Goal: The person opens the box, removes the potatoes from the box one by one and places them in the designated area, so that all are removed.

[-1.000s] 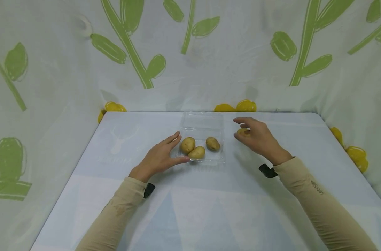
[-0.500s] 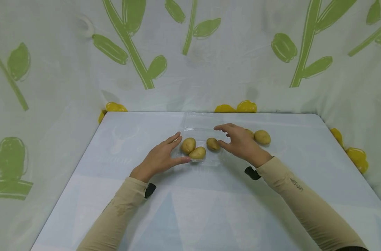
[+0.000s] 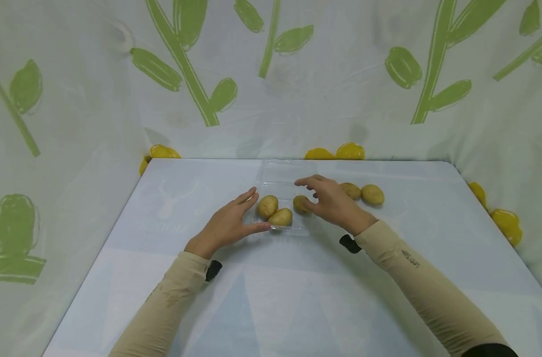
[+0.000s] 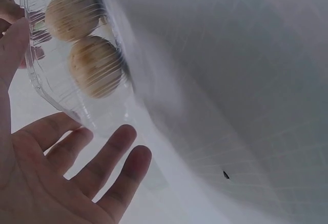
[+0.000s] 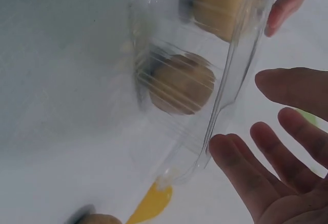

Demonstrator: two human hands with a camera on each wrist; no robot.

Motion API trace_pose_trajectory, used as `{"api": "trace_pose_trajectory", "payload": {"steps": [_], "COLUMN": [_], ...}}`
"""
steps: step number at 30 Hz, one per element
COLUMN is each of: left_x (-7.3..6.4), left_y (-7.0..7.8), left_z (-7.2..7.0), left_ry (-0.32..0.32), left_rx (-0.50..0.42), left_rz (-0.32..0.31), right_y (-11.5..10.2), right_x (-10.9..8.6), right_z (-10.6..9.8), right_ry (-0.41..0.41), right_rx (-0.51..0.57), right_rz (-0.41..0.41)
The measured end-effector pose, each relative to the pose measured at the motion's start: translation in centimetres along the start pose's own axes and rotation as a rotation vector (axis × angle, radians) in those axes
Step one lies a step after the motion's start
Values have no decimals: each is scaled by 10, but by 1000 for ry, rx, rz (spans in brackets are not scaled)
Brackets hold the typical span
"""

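A clear plastic clamshell box (image 3: 277,191) stands on the table with its lid (image 3: 282,171) folded back. Inside it, two potatoes (image 3: 267,206) lie together at the left, and a third potato (image 3: 299,204) sits at the right. My left hand (image 3: 228,220) rests against the box's left side, fingers extended and thumb at the front corner; in the left wrist view the fingers (image 4: 102,167) are spread beside the clear wall. Over the box's right edge hovers my right hand (image 3: 331,201), thumb and fingers apart. The right wrist view shows its fingers (image 5: 246,178) by the rim, gripping nothing.
Two more potatoes (image 3: 372,195) lie on the white table (image 3: 271,297) to the right of the box, behind the right hand. A pale curtain (image 3: 333,99) with green leaf prints hangs right behind the table's far edge.
My right hand has moved left from the loose potatoes to the box's right edge, uncovering the two potatoes on the table. The left hand and the box have stayed put.
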State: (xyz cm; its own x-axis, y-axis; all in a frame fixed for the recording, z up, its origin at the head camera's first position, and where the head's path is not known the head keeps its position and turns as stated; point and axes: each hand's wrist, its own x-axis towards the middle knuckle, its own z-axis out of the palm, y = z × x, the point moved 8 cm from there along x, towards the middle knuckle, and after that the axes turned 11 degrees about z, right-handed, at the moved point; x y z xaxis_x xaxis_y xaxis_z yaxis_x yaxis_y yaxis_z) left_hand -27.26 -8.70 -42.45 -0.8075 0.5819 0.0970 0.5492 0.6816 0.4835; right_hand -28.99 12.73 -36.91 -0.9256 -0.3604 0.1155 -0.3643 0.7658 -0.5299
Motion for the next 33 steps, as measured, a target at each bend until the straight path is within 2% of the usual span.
{"api": "trace_pose_trajectory", "payload": {"steps": [4, 15, 21, 33], "left_x": [-3, -3, -2, -2], "left_y": [-1, -2, -1, -1], "left_z": [0, 0, 0, 0], "left_ry": [4, 10, 12, 9], "left_rx": [-7, -13, -12, 0], "left_rz": [-13, -6, -1, 5], "right_y": [-5, -7, -6, -4], "right_x": [3, 14, 12, 13], "right_z": [8, 29, 32, 38], "right_ry": [-32, -104, -111, -108], "right_rx": [16, -61, -54, -152], "right_rz": [4, 38, 43, 16]}}
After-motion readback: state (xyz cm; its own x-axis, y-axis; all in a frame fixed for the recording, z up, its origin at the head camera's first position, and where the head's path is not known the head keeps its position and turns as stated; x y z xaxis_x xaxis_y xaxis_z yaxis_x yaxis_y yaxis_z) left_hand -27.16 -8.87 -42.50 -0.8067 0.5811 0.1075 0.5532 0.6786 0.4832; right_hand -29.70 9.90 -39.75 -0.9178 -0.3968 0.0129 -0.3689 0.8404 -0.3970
